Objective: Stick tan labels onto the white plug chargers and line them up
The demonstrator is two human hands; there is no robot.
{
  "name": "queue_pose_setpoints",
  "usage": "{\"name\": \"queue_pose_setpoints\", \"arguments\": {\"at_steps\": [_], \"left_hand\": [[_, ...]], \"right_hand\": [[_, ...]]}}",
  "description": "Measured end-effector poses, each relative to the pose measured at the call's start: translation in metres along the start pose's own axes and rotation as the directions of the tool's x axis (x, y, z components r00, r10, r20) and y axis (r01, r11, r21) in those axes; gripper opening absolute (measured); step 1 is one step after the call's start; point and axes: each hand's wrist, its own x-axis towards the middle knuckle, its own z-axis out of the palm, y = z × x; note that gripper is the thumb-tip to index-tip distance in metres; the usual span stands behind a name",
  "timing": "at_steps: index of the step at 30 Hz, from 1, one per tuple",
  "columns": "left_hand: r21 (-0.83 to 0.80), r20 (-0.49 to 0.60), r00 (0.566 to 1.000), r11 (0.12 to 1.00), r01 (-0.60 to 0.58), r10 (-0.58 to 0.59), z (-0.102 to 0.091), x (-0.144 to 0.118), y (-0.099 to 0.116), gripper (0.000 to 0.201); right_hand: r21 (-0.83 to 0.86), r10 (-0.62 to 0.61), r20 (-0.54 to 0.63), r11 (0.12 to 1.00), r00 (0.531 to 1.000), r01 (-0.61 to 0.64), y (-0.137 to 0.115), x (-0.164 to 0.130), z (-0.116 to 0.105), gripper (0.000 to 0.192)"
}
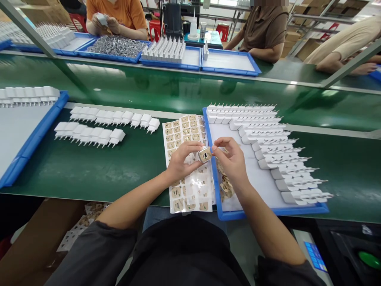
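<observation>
My left hand (pixel 182 159) and my right hand (pixel 231 161) together pinch one small white charger plug (pixel 205 154), its face covered by a tan sticker. They hover over the seam between a sheet of tan stickers (pixel 186 137) and a blue tray (pixel 220 210). The sheet lies flat on the green table, partly peeled near me. Rows of white charger plugs (pixel 275 153) lie stacked along the tray's far and right sides. A small pile of peeled tan sticker scraps (pixel 226 185) lies in the tray below my right hand.
Two rows of white plugs (pixel 98 126) stand on the green table to the left. Another blue tray (pixel 32 137) holds plugs at far left. Beyond a green conveyor belt (pixel 178 89), other people work at blue trays (pixel 229 63). A screen (pixel 315 256) sits at lower right.
</observation>
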Motion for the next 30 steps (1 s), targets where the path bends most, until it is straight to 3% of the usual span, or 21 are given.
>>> {"name": "queue_pose_setpoints", "arguments": {"at_steps": [3,5,11,15,19,22,25,27,30], "left_hand": [[0.010,-0.027,0.999,0.999,-0.033,0.034,0.001,0.000,0.000,0.039],[0.040,-0.038,0.997,0.997,-0.070,0.072,0.002,0.000,-0.001,0.038],[0.130,-0.033,0.986,0.979,-0.160,0.166,0.004,0.000,-0.003,0.036],[0.124,-0.031,0.988,0.981,-0.148,0.152,0.004,-0.002,-0.004,0.034],[0.060,-0.025,0.997,0.996,-0.065,0.066,0.003,-0.003,-0.004,0.035],[0.010,-0.023,1.000,1.000,-0.011,0.011,0.003,-0.003,-0.003,0.035],[-0.021,-0.009,1.000,0.999,0.026,-0.026,0.002,-0.003,-0.001,0.035],[-0.068,0.014,0.993,0.990,0.121,-0.120,0.002,-0.004,-0.001,0.034],[-0.116,0.047,0.945,0.938,0.328,-0.325,0.000,-0.003,-0.004,0.035]], "right_hand": [[0.240,0.045,0.209,0.966,0.977,-0.096,0.002,0.002,0.001,0.013],[0.327,0.036,0.268,0.936,0.963,-0.126,0.003,0.001,0.004,0.011],[0.434,0.068,0.282,0.880,0.957,-0.190,0.002,-0.001,0.011,0.004],[0.455,0.112,0.269,0.861,0.957,-0.228,0.001,0.000,0.009,0.003],[0.389,0.107,0.310,0.893,0.945,-0.228,0.000,0.003,0.003,0.010],[0.233,0.018,0.281,0.969,0.960,-0.086,-0.001,0.002,0.001,0.014],[-0.037,-0.189,0.139,0.980,0.972,0.195,-0.004,-0.002,0.001,0.009],[-0.170,-0.358,0.108,0.913,0.927,0.372,-0.007,-0.003,0.002,0.004],[-0.087,-0.444,0.165,0.883,0.881,0.462,-0.008,0.000,-0.006,0.004]]}}
